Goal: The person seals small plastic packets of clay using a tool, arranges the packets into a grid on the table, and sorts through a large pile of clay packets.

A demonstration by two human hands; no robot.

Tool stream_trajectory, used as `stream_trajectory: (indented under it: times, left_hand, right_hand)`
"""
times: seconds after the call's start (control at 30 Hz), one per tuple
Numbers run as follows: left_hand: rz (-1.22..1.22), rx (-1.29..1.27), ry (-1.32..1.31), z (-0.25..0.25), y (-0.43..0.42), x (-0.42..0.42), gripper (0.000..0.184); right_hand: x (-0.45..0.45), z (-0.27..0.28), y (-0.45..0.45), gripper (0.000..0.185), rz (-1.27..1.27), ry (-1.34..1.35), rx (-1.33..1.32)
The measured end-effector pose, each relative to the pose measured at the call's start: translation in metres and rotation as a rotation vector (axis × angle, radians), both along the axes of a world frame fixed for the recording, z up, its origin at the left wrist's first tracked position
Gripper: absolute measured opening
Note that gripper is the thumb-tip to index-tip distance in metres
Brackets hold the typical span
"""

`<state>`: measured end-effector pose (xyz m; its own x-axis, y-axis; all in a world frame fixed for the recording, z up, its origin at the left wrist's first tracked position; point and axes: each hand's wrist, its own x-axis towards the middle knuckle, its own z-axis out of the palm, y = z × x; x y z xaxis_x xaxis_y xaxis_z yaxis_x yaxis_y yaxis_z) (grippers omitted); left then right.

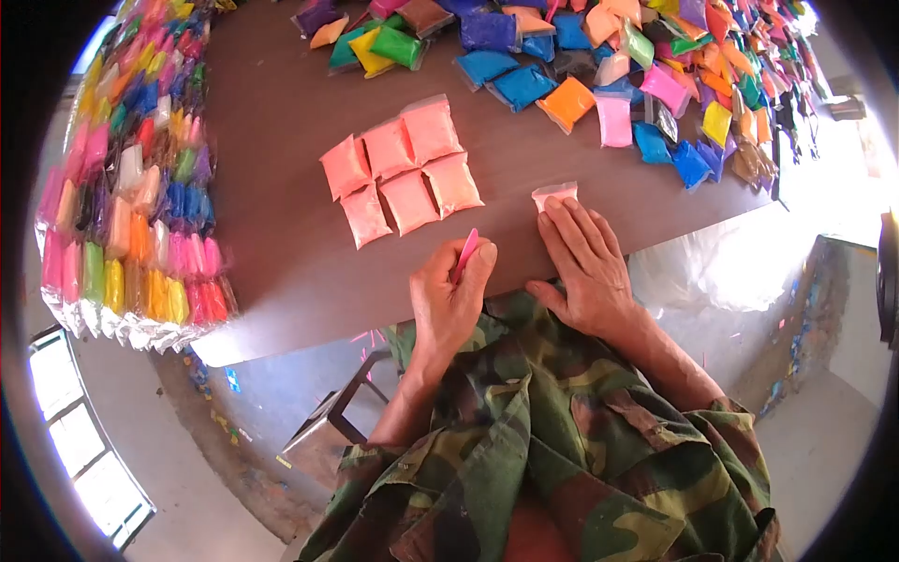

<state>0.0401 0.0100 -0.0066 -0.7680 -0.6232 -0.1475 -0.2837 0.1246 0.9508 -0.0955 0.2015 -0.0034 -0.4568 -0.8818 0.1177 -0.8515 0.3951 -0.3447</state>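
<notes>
Near the table's front edge my left hand (451,292) is closed round a thin pink tool (465,255), which sticks up between thumb and fingers. To its right my right hand (582,262) lies flat, fingers stretched out, over a small pink packet (554,192). The fingertips rest on this packet and cover its lower part; its clear top edge shows beyond them. Up and left of my left hand, several salmon-pink packets (408,193) lie in two rows on the brown table (272,178).
A big heap of packets in many colours, with an orange packet (567,104) at its near edge, covers the table's back right. Rows of colourful packets (139,239) line the left side. Below the front edge stands a dark-framed stool (346,403), beside my camouflage clothing.
</notes>
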Motion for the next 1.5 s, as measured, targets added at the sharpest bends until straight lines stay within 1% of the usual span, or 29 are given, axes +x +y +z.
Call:
stream_trajectory:
  times: [0.13, 0.23, 0.33, 0.43, 0.53, 0.63, 0.73, 0.83, 0.93, 1.03, 1.13, 1.23, 1.33, 1.43, 1.5]
  left_hand:
    - [0.039, 0.003, 0.094, -0.004, 0.001, -0.003, 0.032]
    - [0.036, -0.033, 0.107, -0.005, 0.001, -0.001, 0.032]
    - [0.038, -0.011, 0.099, -0.002, 0.001, -0.001, 0.032]
    - [-0.001, -0.012, 0.034, -0.002, -0.003, 0.001, 0.035]
    - [0.036, -0.027, 0.138, -0.008, 0.0, -0.001, 0.032]
    - [0.019, -0.018, 0.144, -0.003, -0.001, -0.003, 0.032]
    - [0.015, 0.024, 0.111, -0.003, -0.001, -0.004, 0.032]
    - [0.028, 0.063, 0.134, -0.003, -0.001, -0.002, 0.032]
    - [0.026, 0.014, 0.194, -0.01, -0.002, -0.002, 0.032]
    - [-0.024, 0.058, 0.056, 0.001, -0.004, 0.0, 0.035]
    - [0.006, -0.007, 0.159, -0.009, -0.003, -0.002, 0.035]
    - [0.027, 0.039, 0.142, -0.004, -0.001, -0.002, 0.036]
    - [0.032, 0.052, 0.137, -0.006, -0.001, 0.002, 0.035]
    - [0.045, 0.025, 0.173, -0.005, 0.0, -0.001, 0.029]
    - [0.039, 0.025, 0.143, -0.005, 0.0, 0.0, 0.025]
  right_hand:
    - [-0.006, 0.006, 0.0, 0.082, 0.016, -0.011, -0.059]
    - [-0.012, 0.004, 0.003, 0.079, -0.049, -0.252, -0.278]
    - [-0.019, 0.015, 0.004, 0.081, -0.013, -0.055, -0.159]
    - [-0.013, 0.013, 0.002, 0.083, 0.054, -0.018, -0.017]
    - [-0.008, 0.003, 0.006, 0.086, 0.021, -0.01, -0.019]
    - [-0.007, 0.003, 0.002, 0.089, -0.003, 0.013, 0.037]
    - [-0.019, 0.01, -0.007, 0.092, -0.005, 0.009, 0.032]
    - [-0.005, 0.002, 0.0, 0.091, -0.017, -0.012, 0.028]
    - [-0.006, 0.001, -0.001, 0.086, -0.034, -0.007, 0.012]
    - [-0.012, 0.0, -0.007, 0.082, -0.012, 0.019, -0.018]
    - [-0.006, 0.002, -0.005, 0.08, -0.023, 0.024, -0.028]
    - [-0.014, 0.007, -0.004, 0.08, -0.019, 0.022, -0.101]
    - [-0.019, 0.008, -0.007, 0.078, -0.067, -0.103, -0.183]
    - [-0.018, 0.008, -0.01, 0.074, -0.145, -0.075, -0.242]
    - [-0.023, 0.004, -0.012, 0.063, -0.119, -0.092, -0.319]
